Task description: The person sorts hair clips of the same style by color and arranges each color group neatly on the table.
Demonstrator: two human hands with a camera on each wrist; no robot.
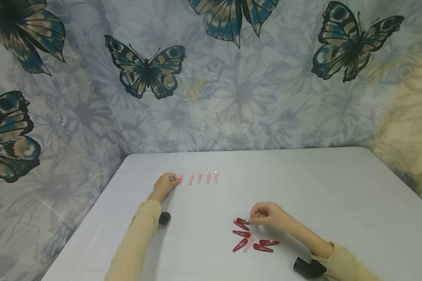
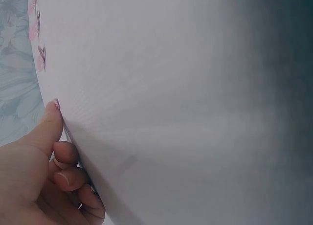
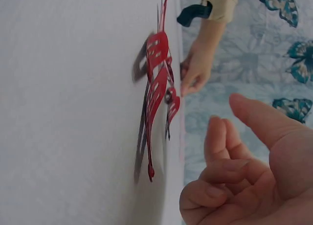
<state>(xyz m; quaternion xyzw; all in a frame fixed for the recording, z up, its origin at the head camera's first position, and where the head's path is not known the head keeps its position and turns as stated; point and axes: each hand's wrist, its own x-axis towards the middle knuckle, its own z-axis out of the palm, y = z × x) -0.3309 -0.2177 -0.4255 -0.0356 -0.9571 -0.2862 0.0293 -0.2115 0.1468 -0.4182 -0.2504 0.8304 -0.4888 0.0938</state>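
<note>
At the left end of a row of pink snap hair clips (image 1: 199, 179), my left hand (image 1: 163, 184) pinches a pink hair clip (image 1: 181, 178) at the table surface. The left wrist view shows a bit of pink at the thumb tip; the index finger is mostly hidden behind the thumb. My right hand (image 1: 272, 216) hovers beside a loose group of dark red snap hair clips (image 1: 241, 233), its fingers loosely bent. In the right wrist view a gap shows between thumb and fingers, with nothing held. One pink clip (image 1: 248, 244) lies among the red ones.
Everything lies on a white-covered table (image 1: 302, 179). Behind it hangs a cloth (image 1: 246, 97) printed with flowers and butterflies. A black device (image 1: 164, 218) sits at the left wrist, another black device (image 1: 309, 268) at the right wrist.
</note>
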